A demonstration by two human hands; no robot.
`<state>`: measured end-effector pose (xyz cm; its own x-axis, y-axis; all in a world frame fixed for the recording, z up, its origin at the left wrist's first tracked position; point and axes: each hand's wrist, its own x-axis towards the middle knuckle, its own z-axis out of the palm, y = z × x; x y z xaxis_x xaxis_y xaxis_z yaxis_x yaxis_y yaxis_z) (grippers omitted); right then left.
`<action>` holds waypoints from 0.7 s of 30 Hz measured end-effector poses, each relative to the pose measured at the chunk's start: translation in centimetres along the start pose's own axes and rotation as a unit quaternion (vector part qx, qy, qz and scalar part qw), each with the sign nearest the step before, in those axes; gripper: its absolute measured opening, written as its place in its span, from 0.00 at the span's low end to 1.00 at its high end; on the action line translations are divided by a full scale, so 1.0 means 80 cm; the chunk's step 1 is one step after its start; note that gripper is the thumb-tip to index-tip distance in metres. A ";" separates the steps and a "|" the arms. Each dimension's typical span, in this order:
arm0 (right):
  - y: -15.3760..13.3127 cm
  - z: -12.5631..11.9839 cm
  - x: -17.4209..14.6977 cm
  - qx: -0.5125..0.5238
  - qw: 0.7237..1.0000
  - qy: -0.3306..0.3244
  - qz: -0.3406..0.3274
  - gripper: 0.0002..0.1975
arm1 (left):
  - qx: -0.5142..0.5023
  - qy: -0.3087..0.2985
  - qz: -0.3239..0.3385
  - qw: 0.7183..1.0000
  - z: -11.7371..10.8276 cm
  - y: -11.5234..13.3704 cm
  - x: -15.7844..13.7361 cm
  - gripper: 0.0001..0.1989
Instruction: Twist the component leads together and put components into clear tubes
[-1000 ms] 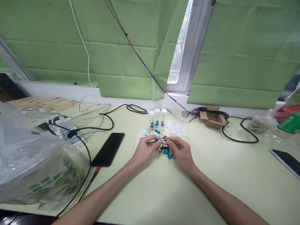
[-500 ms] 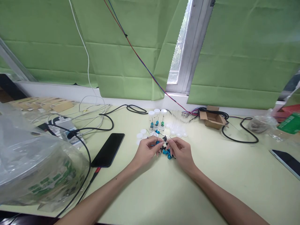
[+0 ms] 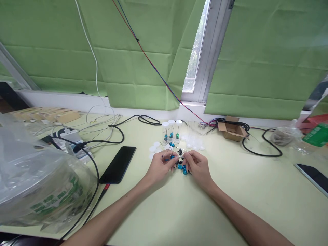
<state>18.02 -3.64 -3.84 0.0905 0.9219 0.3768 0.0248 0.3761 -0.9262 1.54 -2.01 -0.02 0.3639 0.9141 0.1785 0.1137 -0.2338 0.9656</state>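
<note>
My left hand (image 3: 160, 165) is closed in a pinch around a small blue part (image 3: 172, 157) with thin dark wires sticking up. A thin pale piece (image 3: 180, 156) spans the gap between the two hands' fingertips. At its other end, my right hand (image 3: 196, 166) pinches with thumb and forefinger. Below the fingertips lie several loose blue parts (image 3: 182, 167), mixed with small black ones. Just beyond sits a black piece (image 3: 180, 151). Clear vials (image 3: 171, 131) with white caps stand behind the hands, blue and green parts inside. The fingers partly hide what they grip.
White round caps (image 3: 153, 149) lie left of the vials, more translucent ones (image 3: 195, 141) to the right. A black phone (image 3: 118, 165) and a big plastic bag (image 3: 46, 177) are at left. An open cardboard box (image 3: 232, 130), black cables and another phone (image 3: 312, 177) are at right.
Hardly anything differs: both hands keep their pinch in the same place, with only a slight shift of the fingers and the view.
</note>
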 end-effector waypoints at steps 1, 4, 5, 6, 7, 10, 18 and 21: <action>0.000 0.000 0.000 0.002 1.000 -0.001 0.000 0.16 | -0.002 0.002 -0.003 1.000 0.000 0.001 0.000 0.11; 0.000 0.001 0.001 0.008 1.000 -0.003 -0.002 0.15 | -0.014 0.005 -0.008 1.000 -0.001 0.001 0.001 0.11; 0.000 0.001 0.001 0.009 1.000 -0.003 -0.003 0.14 | -0.019 0.007 -0.010 1.000 -0.001 0.001 0.001 0.11; 0.000 0.001 0.000 0.009 1.000 -0.003 -0.004 0.14 | -0.023 0.007 -0.011 1.000 -0.001 0.000 0.002 0.11; 0.000 0.001 0.000 0.008 1.000 -0.002 -0.005 0.14 | -0.027 0.007 -0.013 1.000 -0.002 0.000 0.002 0.12; 0.001 0.001 -0.001 0.005 1.000 -0.006 -0.009 0.15 | -0.027 0.006 -0.017 0.999 -0.002 0.000 0.003 0.12; 0.001 0.000 -0.001 0.001 1.000 -0.008 -0.006 0.17 | 0.003 0.005 0.013 1.000 0.000 -0.002 0.002 0.10; 0.000 0.001 0.000 0.003 1.000 -0.008 -0.001 0.18 | 0.016 0.002 0.034 0.999 0.001 -0.006 0.001 0.09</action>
<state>17.96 -3.67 -3.85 0.0748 0.9224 0.3788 0.0190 0.3785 -0.9254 1.58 -1.83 -0.46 0.3672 0.8975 0.2443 0.1180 -0.3055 0.9449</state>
